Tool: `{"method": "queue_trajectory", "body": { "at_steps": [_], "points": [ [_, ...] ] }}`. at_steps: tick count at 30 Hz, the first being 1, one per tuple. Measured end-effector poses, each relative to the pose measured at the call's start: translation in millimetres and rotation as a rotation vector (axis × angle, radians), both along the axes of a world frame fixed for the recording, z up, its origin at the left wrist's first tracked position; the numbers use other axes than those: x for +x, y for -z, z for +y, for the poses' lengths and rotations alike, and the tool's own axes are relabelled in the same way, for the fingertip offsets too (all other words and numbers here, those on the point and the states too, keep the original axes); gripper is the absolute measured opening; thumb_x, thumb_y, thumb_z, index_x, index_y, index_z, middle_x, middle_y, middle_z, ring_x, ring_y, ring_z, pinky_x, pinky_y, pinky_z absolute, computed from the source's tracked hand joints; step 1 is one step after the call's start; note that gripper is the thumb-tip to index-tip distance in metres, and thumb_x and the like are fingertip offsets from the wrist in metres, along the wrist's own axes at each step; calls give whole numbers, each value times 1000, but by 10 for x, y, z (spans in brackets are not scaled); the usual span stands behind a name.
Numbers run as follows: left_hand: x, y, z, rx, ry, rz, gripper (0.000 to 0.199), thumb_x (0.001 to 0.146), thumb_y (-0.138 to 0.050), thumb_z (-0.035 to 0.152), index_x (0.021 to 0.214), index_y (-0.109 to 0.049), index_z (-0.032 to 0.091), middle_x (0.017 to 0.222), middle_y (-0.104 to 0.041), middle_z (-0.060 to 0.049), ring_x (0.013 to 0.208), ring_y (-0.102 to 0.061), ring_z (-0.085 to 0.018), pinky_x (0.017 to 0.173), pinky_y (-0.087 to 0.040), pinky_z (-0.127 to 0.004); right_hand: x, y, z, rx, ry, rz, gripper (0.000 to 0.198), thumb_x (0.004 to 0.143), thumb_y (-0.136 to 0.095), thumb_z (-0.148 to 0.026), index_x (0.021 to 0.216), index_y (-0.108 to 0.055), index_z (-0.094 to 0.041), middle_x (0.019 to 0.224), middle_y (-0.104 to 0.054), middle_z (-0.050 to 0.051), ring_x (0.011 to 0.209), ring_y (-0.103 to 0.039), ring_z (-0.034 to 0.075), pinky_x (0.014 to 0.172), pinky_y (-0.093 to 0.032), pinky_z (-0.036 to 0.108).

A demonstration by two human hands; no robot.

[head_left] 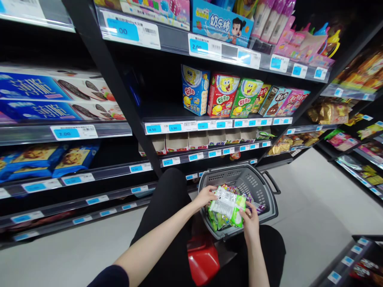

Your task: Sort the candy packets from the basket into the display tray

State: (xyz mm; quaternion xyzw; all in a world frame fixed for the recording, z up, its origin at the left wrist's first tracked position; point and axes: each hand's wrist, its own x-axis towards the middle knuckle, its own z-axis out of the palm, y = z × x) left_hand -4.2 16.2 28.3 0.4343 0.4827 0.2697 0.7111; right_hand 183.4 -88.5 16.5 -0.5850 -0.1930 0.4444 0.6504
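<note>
Both hands are gripping a green snack packet (227,207) right over the grey shopping basket (257,175), which is sitting on the person's lap. The left hand (206,196) is curling its fingers around the packet's upper left corner, and the right hand (249,221) is pinching the lower right edge, thumb on top. The packet is lying tilted, printed white back facing up, touching other colourful packets (254,203) already piled in the basket underneath it.

The basket's black handle (271,181) is folding out to the right. Just below the basket something red and glossy (203,259) is peeking out between the legs; can't tell what it is.

Straight ahead the black shelf unit is crowding in close. Cartoon snack boxes in blue (195,89), red (223,93) and green (247,97) are standing upright on the middle shelf, with blue price tags (175,127) running along its rail. Cardboard trays (197,140) are sitting one shelf down. Off to the left, blue biscuit boxes (38,99) are lying stacked flat.
</note>
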Motion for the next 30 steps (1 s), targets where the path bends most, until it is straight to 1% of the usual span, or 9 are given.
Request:
{"method": "queue_trajectory", "body": {
  "at_steps": [2, 4, 8, 14, 16, 19, 23, 27, 30],
  "points": [
    [14, 20, 18, 24, -16, 3, 19, 52, -71, 18, 65, -59, 12, 50, -57, 4, 47, -51, -10, 46, -33, -19, 5, 13, 12, -7, 20, -94, 57, 53, -78, -33, 104, -59, -19, 56, -60, -7, 52, -56, 11, 50, -44, 22],
    [20, 23, 33, 51, -33, -2, 15, 52, -71, 16, 56, -56, 13, 49, -57, 3, 51, -53, -11, 50, -36, -20, 16, 7, 19, -32, -6, -158, 45, 52, -78, -36, 89, -66, -15, 59, -64, -2, 56, -58, 15, 51, -44, 24],
    [9, -12, 42, 57, -34, -34, 9, 57, -67, 17, 60, -60, 13, 50, -60, 1, 53, -56, -13, 56, -41, -23, 38, -21, 14, -41, -32, -185, 32, 51, -78, -37, 70, -68, -13, 59, -66, 2, 54, -58, 17, 50, -45, 27],
    [-3, -44, 33, 62, -62, -64, 18, 66, -60, 26, 55, -61, 11, 54, -62, -3, 53, -54, -12, 51, -39, -22, 55, -51, -15, 47, -36, -216, 30, 63, -68, -44, 68, -71, -14, 84, -71, 10, 85, -64, 26, 77, -49, 36],
    [-1, -42, 35, 90, -86, -59, 16, 56, -70, 22, 54, -59, 11, 51, -58, 0, 50, -50, -10, 50, -36, -20, 29, -72, -14, 25, -34, -238, 28, 60, -73, -38, 75, -70, -15, 83, -71, 9, 82, -64, 24, 74, -50, 34],
    [-2, -45, 38, 133, -133, -74, 31, 40, -78, 11, 65, -60, 13, 58, -58, 4, 53, -49, -7, 53, -36, -19, -17, -82, 2, 20, 1, -186, 46, 54, -78, -29, 96, -64, -17, 91, -70, 7, 74, -64, 19, 66, -51, 30],
    [-7, -50, 30, 110, -117, -108, 47, 40, -78, 13, 85, -63, 15, 73, -62, 1, 56, -52, -8, 56, -39, -21, -6, -26, 27, 49, 57, -54, 63, 52, -78, -26, 112, -58, -19, 115, -62, 10, 86, -64, 20, 74, -51, 32],
    [0, -31, 2, 52, -14, -108, 27, 48, -75, 25, 68, -65, 10, 55, -58, 1, 46, -47, -9, 45, -31, -20, 45, 21, 8, 27, -86, 175, 48, 54, -79, -27, 99, -65, -17, 95, -70, 8, 91, -64, 23, 80, -50, 37],
    [15, -21, -10, 69, 2, -92, 18, 51, -72, 24, 61, -63, 11, 47, -54, 4, 42, -44, -8, 44, -29, -20, 57, 34, -13, 43, -129, 197, 40, 55, -78, -26, 93, -67, -20, 87, -71, 4, 85, -65, 22, 76, -51, 36]
  ]
}}
